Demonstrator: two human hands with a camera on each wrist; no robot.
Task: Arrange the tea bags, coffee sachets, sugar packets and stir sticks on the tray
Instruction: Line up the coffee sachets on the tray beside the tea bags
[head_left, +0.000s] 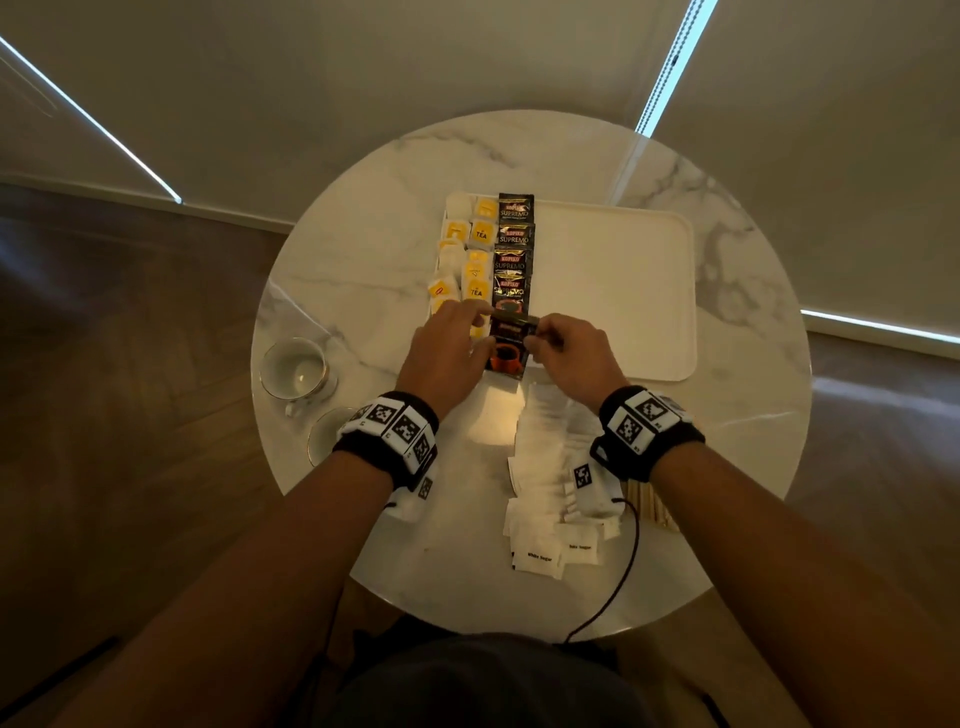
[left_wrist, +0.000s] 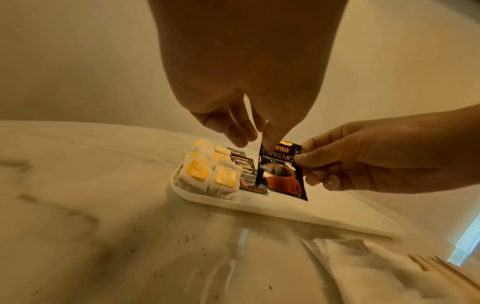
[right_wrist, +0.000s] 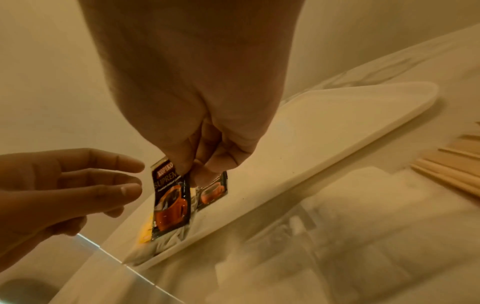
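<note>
A black coffee sachet hangs upright over the near left part of the white tray. My right hand pinches its right edge. My left hand, fingers straight, touches the sachet's top left corner. On the tray lie a column of coffee sachets and two columns of yellow-tagged tea bags. White sugar packets and wooden stir sticks lie on the table near me.
A cup and a saucer stand at the left edge of the round marble table. The tray's right part is bare. A black cable runs over the near table edge.
</note>
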